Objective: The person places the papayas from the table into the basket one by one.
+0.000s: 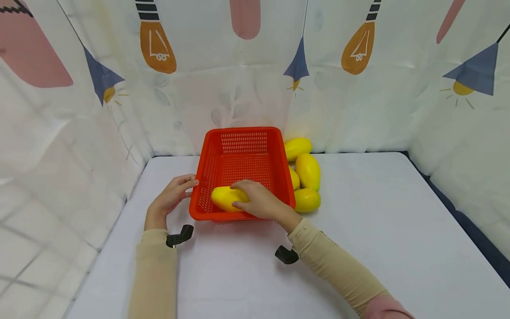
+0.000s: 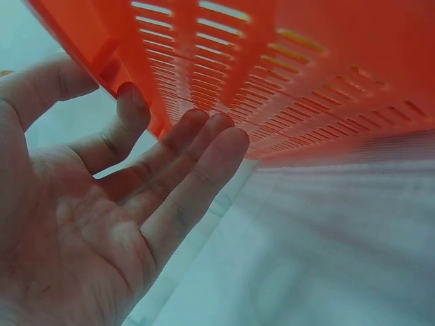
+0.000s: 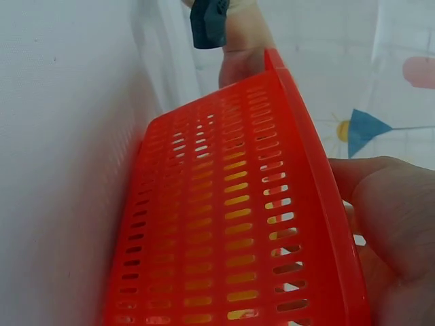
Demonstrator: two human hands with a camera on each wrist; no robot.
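Observation:
A red perforated plastic basket point(image 1: 245, 165) stands on the white table, its back side toward the curtain. Inside its near end lies a yellow mango point(image 1: 224, 198), which my right hand point(image 1: 260, 200) grips from above with thumb and fingers. My left hand point(image 1: 171, 197) is at the basket's left side. In the left wrist view, the left hand's point(image 2: 102, 204) fingers extend loosely against the slotted basket wall point(image 2: 272, 102). In the right wrist view, the basket wall point(image 3: 211, 204) hides most of the mango, and the right hand point(image 3: 401, 224) reaches over the rim.
Several yellow mangoes point(image 1: 308, 172) lie against the basket's right side, partly hidden by it. A patterned white curtain point(image 1: 255, 79) hangs behind the table and on both sides. The white tabletop point(image 1: 378, 212) extends to the right. Black wrist mounts point(image 1: 180, 235) sit on both sleeves.

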